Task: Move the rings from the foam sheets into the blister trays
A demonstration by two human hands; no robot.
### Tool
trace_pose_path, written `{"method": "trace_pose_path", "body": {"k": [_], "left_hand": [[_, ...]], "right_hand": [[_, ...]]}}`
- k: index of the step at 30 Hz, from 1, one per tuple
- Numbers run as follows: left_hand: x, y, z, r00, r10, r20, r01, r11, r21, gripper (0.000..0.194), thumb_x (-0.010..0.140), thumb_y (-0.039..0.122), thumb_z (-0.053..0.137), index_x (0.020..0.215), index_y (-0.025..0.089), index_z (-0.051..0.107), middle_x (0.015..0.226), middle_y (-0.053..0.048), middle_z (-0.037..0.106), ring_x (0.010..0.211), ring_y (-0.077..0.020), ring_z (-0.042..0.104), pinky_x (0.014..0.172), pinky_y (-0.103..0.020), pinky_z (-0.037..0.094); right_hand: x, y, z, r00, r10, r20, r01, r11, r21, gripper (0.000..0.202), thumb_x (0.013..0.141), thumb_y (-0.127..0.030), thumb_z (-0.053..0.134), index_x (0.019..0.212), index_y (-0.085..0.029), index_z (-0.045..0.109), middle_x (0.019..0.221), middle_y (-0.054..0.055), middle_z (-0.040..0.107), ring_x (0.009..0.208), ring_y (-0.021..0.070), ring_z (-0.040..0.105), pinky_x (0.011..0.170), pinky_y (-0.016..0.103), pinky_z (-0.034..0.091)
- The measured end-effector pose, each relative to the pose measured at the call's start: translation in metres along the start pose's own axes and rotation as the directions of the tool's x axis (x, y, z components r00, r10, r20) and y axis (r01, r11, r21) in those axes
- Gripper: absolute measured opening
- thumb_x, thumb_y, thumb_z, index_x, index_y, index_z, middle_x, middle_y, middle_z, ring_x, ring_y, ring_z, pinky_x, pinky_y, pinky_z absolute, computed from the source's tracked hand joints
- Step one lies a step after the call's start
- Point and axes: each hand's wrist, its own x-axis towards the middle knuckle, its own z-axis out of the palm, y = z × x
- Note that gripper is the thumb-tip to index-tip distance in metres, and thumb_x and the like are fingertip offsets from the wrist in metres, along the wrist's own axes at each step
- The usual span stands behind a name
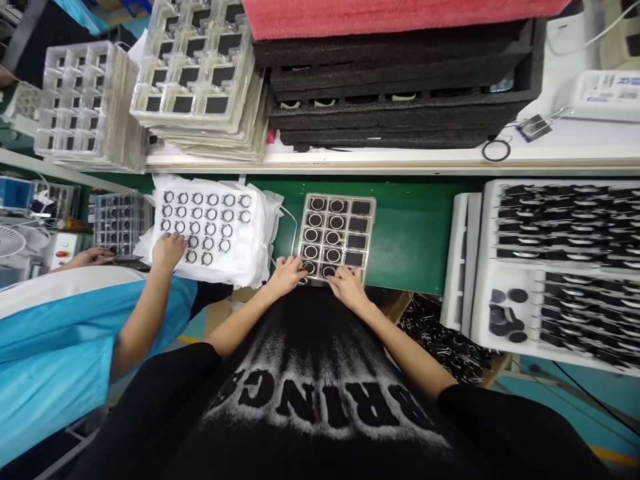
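In front of me a clear plastic tray (371, 230) lies on the green bench. Two of its columns hold round dark watch cases (333, 237) with pale rims; the right column shows dark rectangular pockets. At the tray's near left corner, the fingers of my left hand (287, 275) are curled together on a watch case (309, 268). My right hand (349, 287) reaches over the near edge, its fingers bent in a pinch at the watch case in the middle column (329, 271). Fingertips partly cover both of these pieces.
Left, a co-worker's hand (169, 251) touches a white sheet-lined tray (260, 233) of ring-shaped cases. Stacked clear trays (200, 87) and black foam trays (400, 120) fill the shelf (350, 162) above. White foam trays (485, 313) of dark parts stand right.
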Motion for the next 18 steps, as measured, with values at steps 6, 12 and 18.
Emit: {"method": "trace_pose_path", "body": {"k": [6,12,18], "left_hand": [[-0.010,0.003,0.003,0.966,-0.227,-0.123,0.219,0.972,-0.081,0.036,0.108,0.037,0.041,0.110,0.028,0.076,0.105,-0.009,0.057,0.103,-0.0224,0.050,0.093,-0.041,0.026],[0.001,0.020,0.000,0.939,-0.252,-0.236,0.239,0.968,-0.081,0.035,0.108,0.036,0.043,0.113,0.026,0.076,0.103,-0.009,0.059,0.102,-0.0219,0.052,0.091,-0.041,0.026],[0.053,0.064,-0.001,0.960,0.154,-0.233,-0.122,0.981,0.148,0.028,0.103,0.017,0.047,0.108,0.023,0.074,0.104,-0.009,0.061,0.100,-0.0229,0.052,0.089,-0.041,0.028]], "right_hand": [[-0.018,0.017,-0.002,0.980,0.108,-0.165,-0.089,0.989,0.122,0.041,0.108,-0.036,0.045,0.099,-0.021,0.081,0.081,0.004,0.058,0.083,0.0185,0.051,0.086,0.037,0.025],[-0.030,0.042,-0.029,0.983,0.035,-0.178,-0.044,0.998,-0.047,0.039,0.108,-0.032,0.044,0.098,-0.021,0.080,0.083,0.006,0.058,0.086,0.0200,0.049,0.086,0.039,0.023],[-0.041,0.058,-0.042,0.989,-0.145,-0.019,0.138,0.969,-0.206,0.034,0.108,-0.026,0.044,0.099,-0.019,0.077,0.087,0.007,0.060,0.088,0.0207,0.047,0.084,0.038,0.022]]}}
